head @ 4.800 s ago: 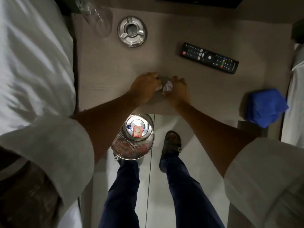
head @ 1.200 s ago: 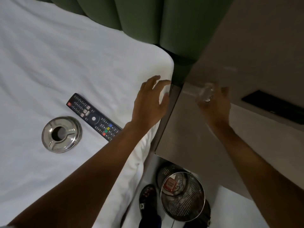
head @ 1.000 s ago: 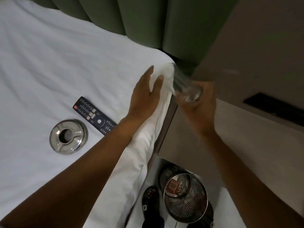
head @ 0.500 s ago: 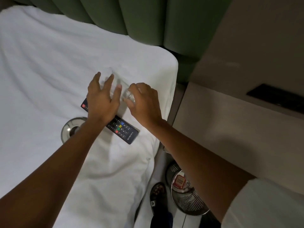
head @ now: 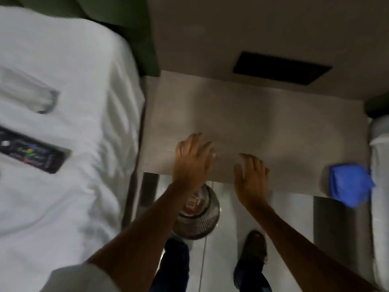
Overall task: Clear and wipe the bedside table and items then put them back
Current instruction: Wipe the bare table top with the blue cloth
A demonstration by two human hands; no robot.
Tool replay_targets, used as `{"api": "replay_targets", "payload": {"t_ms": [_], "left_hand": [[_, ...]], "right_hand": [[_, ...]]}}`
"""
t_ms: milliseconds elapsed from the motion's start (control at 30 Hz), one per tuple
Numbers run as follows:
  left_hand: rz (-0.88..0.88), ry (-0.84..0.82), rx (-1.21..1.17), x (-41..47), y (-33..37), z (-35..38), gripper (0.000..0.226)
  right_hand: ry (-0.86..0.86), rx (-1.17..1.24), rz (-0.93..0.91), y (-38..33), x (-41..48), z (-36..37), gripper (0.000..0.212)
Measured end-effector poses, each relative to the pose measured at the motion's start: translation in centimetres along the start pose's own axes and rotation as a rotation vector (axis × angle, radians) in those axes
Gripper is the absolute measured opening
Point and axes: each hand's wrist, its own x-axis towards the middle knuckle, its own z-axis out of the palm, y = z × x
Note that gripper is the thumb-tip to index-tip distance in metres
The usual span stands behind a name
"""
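Note:
The beige bedside table [head: 252,114] fills the middle of the blurred head view, its top bare except for a folded blue cloth [head: 349,186] on its front right corner. My left hand [head: 192,161] and my right hand [head: 250,175] hover over the table's front edge, both empty with fingers spread. On the white bed [head: 84,186] to the left lie a clear drinking glass [head: 29,95] on its side and a black remote control [head: 33,153].
A round metal waste bin [head: 199,216] with a red-and-white wrapper inside stands on the floor under the table's front edge, beside my feet. A green padded headboard [head: 145,39] rises behind the bed. A second white bed edge [head: 379,165] borders the table's right side.
Both hands let go of the glass on the bed and swung right to the table's front edge. The view turned from the bed back to the table; the ashtray left the frame.

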Motion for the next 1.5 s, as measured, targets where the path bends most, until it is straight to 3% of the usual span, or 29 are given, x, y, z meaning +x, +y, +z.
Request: {"api": "replay_targets", "payload": {"t_ms": [100,267,367,433,633,700,800,900,1133,1267,1333,1500], "left_hand": [[0.049,-0.128,0.051,3.2,5.9,6.9,0.043],[0.023,-0.336,0.18,6.8,8.6,14.8,0.069],[0.045,-0.195,0.253,6.4,9.2,18.3,0.073],[0.055,-0.132,0.269,6.6,9.0,18.5,0.074],[0.072,-0.048,0.284,6.3,8.5,18.9,0.075],[0.073,-0.034,0.298,6.4,8.4,19.1,0.074],[0.077,0.009,0.307,6.4,7.9,19.5,0.069],[0.1,0.037,0.319,6.2,7.3,19.9,0.066],[0.084,0.031,0.316,6.4,7.2,20.2,0.066],[0.076,0.007,0.324,6.4,7.4,19.9,0.068],[0.079,0.001,0.314,6.5,7.4,19.9,0.068],[0.073,0.02,0.301,6.5,7.4,19.9,0.066]], "right_hand": [[0.017,-0.16,0.162,12.0,-1.6,-3.4,0.045],[0.059,-0.32,0.313,26.0,0.2,-7.9,0.053],[-0.02,-0.394,0.345,33.8,0.1,-8.7,0.06],[0.021,-0.354,0.367,35.9,-0.3,-8.3,0.06],[0.175,-0.192,0.501,29.7,1.4,-2.1,0.062],[0.092,-0.133,0.418,25.7,1.9,-0.1,0.066],[-0.051,-0.11,0.152,20.7,1.0,2.5,0.068],[-0.147,-0.169,-0.013,21.8,-0.8,2.4,0.066],[0.062,-0.145,0.504,35.6,-0.6,-5.7,0.063],[0.142,-0.119,0.655,35.1,4.6,-5.4,0.064],[0.129,-0.139,0.585,32.2,6.6,-3.8,0.063],[-0.011,-0.142,0.207,22.4,6.6,2.0,0.064]]}}
